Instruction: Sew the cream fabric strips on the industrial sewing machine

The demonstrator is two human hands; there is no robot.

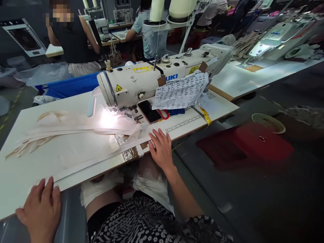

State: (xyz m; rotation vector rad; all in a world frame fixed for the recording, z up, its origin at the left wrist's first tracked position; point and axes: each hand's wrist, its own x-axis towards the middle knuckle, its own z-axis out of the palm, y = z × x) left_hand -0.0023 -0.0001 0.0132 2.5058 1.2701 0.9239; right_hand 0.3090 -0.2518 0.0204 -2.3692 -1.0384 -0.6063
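My left hand (43,206) rests on the front left edge of the white table (15,168), fingers spread, touching the end of a pale fabric strip. At the front edge right of the middle, my right hand (161,148) lies with its fingers apart on the other end of the strip. Thin off-white fabric (76,135) spreads over the table between the hands and runs to the lit needle area of a white sewing machine (126,84). A printed ruler scale (93,165) runs along the front edge.
A phone (149,110), red-handled scissors (165,114) and a yellow tape measure (206,116) lie right of the needle. A written sheet (181,91) hangs on the machine. Two people sit behind. A red stool (260,141) stands at right.
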